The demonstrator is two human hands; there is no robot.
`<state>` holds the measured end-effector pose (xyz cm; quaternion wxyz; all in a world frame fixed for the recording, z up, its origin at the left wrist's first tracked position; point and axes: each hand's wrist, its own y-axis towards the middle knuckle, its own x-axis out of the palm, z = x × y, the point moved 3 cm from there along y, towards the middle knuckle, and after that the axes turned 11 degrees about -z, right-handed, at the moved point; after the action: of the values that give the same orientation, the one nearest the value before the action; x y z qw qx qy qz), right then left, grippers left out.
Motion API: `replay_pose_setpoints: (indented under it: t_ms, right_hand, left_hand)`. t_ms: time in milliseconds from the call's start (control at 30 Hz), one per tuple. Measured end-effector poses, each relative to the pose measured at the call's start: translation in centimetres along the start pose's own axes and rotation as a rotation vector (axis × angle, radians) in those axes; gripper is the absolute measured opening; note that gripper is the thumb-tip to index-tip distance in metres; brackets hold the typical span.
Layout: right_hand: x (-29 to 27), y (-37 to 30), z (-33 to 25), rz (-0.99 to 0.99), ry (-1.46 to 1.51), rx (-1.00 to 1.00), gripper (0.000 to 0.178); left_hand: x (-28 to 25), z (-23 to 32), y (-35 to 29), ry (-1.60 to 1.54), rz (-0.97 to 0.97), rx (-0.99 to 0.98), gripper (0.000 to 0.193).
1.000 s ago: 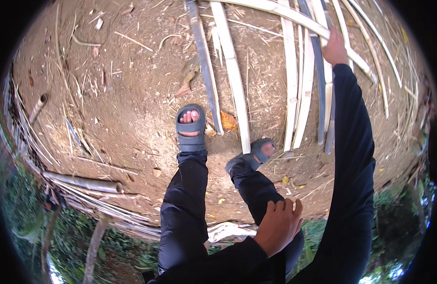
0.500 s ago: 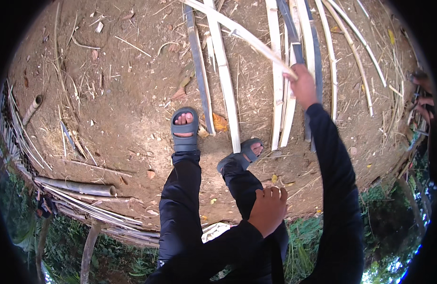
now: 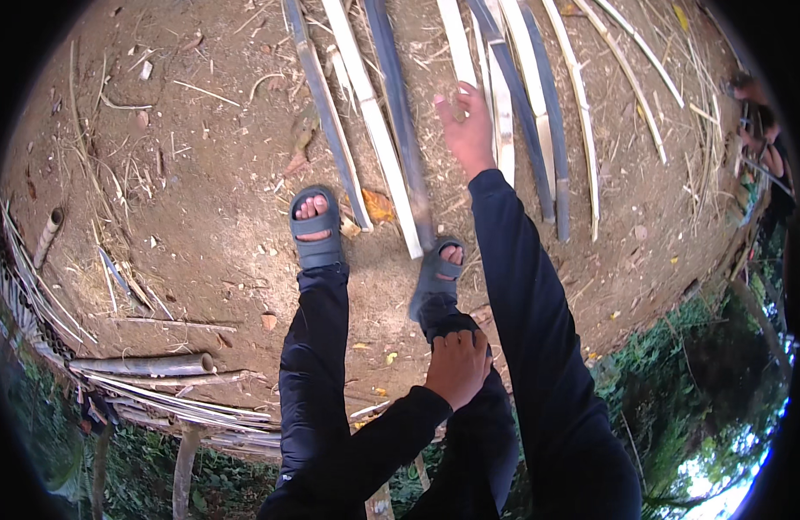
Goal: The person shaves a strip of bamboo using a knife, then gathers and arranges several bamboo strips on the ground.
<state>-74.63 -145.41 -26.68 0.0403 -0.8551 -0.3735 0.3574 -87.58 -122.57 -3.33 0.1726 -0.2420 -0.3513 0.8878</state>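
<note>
Several long split bamboo strips lie on the dirt ground ahead of my feet. My right hand [image 3: 469,130] is held out over them, thumb and fingers apart, with nothing in it. Just left of it lies a dark-faced bamboo strip [image 3: 402,130], beside a pale bamboo strip [image 3: 374,126]. Beneath and right of the hand are another pale strip [image 3: 501,113] and a dark one [image 3: 526,130]. My left hand [image 3: 459,368] rests on my right knee, its fingers laid over the dark trouser leg and no object in it.
My sandalled left foot [image 3: 315,230] and right foot [image 3: 439,273] stand near the strips' ends. Thinner strips [image 3: 578,113] lie to the right. A bamboo pole [image 3: 149,365] and a slatted edge border the left. Another person's hands [image 3: 760,130] show at the far right.
My right hand has let go of a bamboo strip and moved left. A dark-faced strip now lies beside the pale one near my right foot. My left hand has come down onto my knee.
</note>
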Motion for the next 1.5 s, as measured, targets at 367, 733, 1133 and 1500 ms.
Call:
replay_pose_setpoints:
  t_ms: [367, 733, 1133, 1500]
  right_hand:
    - [-0.7, -16.4, 15.9, -0.368, -0.514, 0.361, 0.093]
    - [6.5, -16.8, 13.9, -0.332, 0.138, 0.617, 0.043]
    - [8.5, -15.9, 6.3, -0.106, 0.320, 0.760, 0.048]
    - [7.4, -21.2, 1.3, 0.085, -0.026, 0.356, 0.029]
  left_hand:
    - [4.2, 1.9, -1.0, -0.033, -0.048, -0.024, 0.038]
    - [7.7, 2.3, -1.5, -0.096, -0.116, 0.019, 0.027]
    - [7.5, 1.4, -2.9, -0.219, 0.035, 0.118, 0.047]
    - [11.0, 1.6, -5.1, -0.271, -0.274, 0.203, 0.060]
